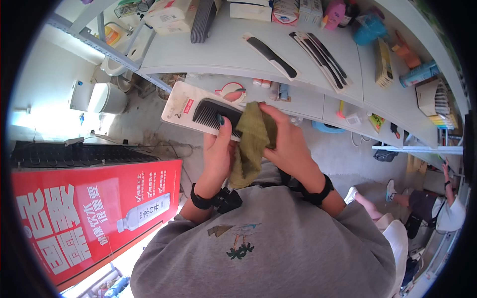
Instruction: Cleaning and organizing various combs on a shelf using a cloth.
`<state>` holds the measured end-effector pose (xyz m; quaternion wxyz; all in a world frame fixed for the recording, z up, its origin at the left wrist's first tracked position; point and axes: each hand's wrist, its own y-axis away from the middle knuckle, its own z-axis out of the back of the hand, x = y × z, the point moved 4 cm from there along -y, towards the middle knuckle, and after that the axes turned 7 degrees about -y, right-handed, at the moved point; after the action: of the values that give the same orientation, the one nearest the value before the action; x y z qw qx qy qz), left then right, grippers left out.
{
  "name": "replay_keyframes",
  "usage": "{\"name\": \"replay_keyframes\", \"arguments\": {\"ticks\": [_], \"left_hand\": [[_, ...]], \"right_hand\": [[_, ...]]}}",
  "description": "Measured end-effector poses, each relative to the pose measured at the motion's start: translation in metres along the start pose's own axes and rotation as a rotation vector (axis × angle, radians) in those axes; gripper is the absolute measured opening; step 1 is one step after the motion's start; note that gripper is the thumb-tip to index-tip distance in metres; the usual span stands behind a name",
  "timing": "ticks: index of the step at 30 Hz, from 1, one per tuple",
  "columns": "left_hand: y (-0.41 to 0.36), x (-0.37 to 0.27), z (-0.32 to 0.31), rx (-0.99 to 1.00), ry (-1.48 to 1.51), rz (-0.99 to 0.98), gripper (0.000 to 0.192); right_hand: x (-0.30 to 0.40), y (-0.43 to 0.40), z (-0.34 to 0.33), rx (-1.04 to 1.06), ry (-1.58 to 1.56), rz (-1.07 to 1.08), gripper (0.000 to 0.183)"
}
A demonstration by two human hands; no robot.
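Observation:
A black comb (213, 113) in a carded package (179, 97) is held in my left hand (220, 149), its thumb lying over the comb's teeth. My right hand (288, 141) grips a green cloth (250, 149), which covers the right end of the package and hangs down between the hands. Beyond them, on the white shelf (223, 52), lies one packaged black comb (272, 56) with a long handle. Several similar long combs (320, 59) lie overlapping to its right.
Boxes (250, 9), a pink bottle (334, 15) and a blue container (369, 29) stand along the shelf's back. A lower shelf holds a round red-and-white item (233, 92) and other goods. A red printed panel (111, 208) is at left. Other people (428, 205) are at right.

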<state>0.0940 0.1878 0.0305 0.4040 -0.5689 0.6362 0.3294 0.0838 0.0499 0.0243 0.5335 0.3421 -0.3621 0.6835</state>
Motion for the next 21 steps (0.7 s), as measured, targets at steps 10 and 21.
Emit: {"name": "replay_keyframes", "arguments": {"ticks": [10, 21], "left_hand": [[-0.009, -0.014, -0.020, 0.211, 0.068, -0.031, 0.052], [-0.013, -0.072, 0.022, 0.081, 0.116, -0.391, 0.052]], "right_hand": [[-0.039, 0.025, 0.005, 0.592, -0.493, -0.053, 0.019], [-0.119, 0.043, 0.047, -0.018, -0.863, -0.539, 0.028]]}}
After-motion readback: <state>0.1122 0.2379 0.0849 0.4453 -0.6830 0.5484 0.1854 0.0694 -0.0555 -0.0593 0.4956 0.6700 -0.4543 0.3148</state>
